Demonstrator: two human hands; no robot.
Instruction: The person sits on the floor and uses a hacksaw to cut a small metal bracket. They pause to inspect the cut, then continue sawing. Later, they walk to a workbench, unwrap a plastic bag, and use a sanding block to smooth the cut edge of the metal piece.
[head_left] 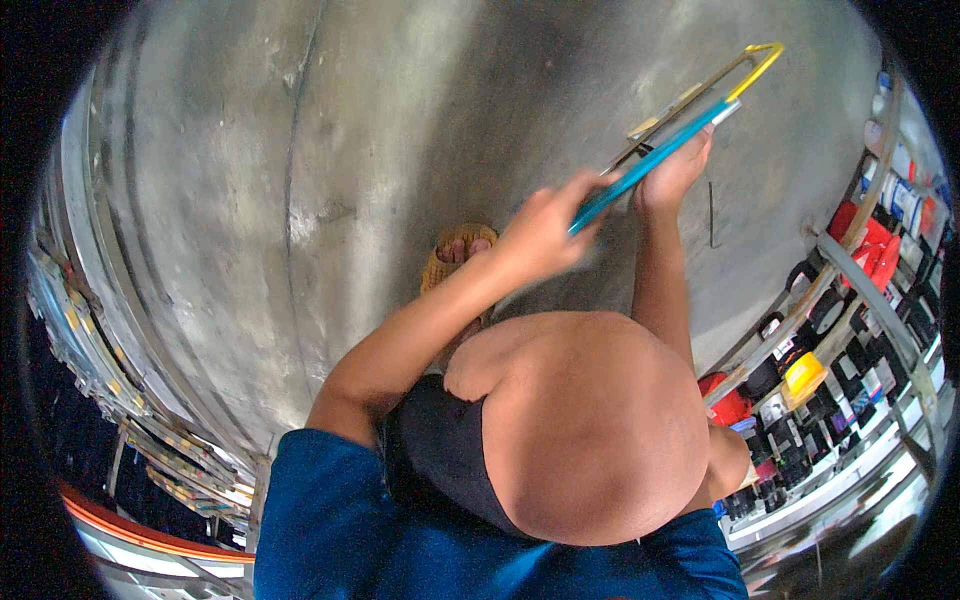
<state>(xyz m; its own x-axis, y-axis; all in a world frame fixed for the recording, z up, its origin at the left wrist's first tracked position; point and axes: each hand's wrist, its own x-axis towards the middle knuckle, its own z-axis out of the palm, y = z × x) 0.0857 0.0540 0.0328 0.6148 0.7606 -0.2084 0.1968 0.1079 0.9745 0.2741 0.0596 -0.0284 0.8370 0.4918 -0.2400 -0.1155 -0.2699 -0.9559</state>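
Note:
A hacksaw with a blue tube frame and a bent yellow far end slants up and to the right, held off the grey floor. My left hand is closed at its near, lower end and slightly smeared by motion. Farther along, my right hand grips from beneath the blue tube, near the yellow end; part of its fingers is behind the frame. A narrow tan strip shows beside the dark lower edge of the saw; whether it touches the saw I cannot tell.
A thin dark bent rod lies on the floor right of my right forearm. My foot in a yellow woven slipper stands below the hands. Shelves with red goods and a yellow item line the right; a rack lines the left.

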